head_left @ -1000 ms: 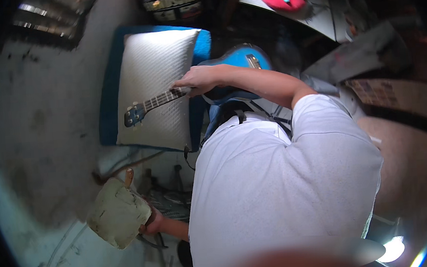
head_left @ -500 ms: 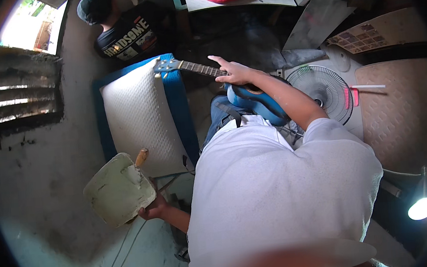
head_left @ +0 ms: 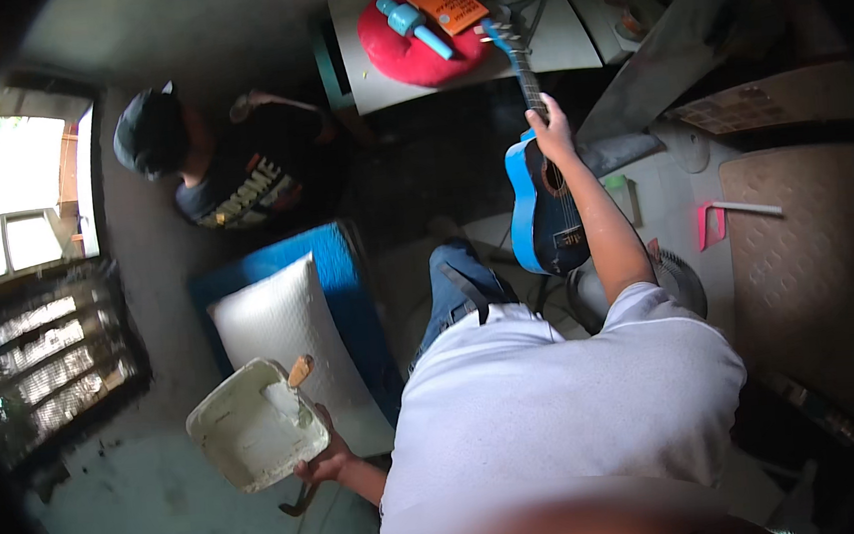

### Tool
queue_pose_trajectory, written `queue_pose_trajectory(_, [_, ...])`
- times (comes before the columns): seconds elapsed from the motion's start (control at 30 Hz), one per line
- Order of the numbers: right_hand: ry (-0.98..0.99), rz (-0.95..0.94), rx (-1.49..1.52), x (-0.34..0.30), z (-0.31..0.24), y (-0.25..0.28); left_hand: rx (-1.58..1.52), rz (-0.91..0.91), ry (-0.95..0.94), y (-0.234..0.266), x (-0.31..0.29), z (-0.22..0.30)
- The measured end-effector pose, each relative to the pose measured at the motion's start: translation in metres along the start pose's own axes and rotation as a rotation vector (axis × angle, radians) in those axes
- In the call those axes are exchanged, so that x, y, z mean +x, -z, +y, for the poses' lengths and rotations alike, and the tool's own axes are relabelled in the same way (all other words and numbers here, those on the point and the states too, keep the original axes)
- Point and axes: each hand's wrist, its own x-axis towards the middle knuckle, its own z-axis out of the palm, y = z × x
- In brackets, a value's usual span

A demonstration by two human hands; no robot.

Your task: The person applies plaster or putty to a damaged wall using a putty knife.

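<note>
Gripping the blue guitar (head_left: pixel 543 213) by its neck, beyond the blue chair (head_left: pixel 350 303), the right hand (head_left: pixel 552 129) needed firm closure while the left hand (head_left: pixel 324 463) clasped the white tray (head_left: pixel 254 426) level beside that chair.

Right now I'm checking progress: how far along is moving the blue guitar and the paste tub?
Done: the blue-edged small guitar is off the white padded cushion. In hand: the right hand grips its neck; the left hand holds the square whitish tub with a wooden-handled scraper. Left: both things are unplaced.
</note>
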Motion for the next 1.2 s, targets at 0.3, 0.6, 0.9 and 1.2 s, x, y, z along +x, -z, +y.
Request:
queue_pose_trajectory(0.3, [-0.378,0.192,-0.269,0.264,0.101,0.077,0.183,0.052,-0.006,-0.27,-0.065,-0.02])
queue_pose_trajectory(0.6, [-0.658,0.019,-0.521,0.388,0.116,0.054,0.238,0.16,0.1,-0.373,-0.071,-0.063])
queue_pose_trajectory(0.9, [-0.525,0.065,-0.499,0.438,0.181,0.051,0.366,0.222,0.151,-0.402,-0.056,-0.085])
queue_pose_trajectory(1.2, [-0.452,0.123,-0.22,0.403,0.222,0.044,0.332,0.157,0.208,-0.429,-0.048,-0.101])
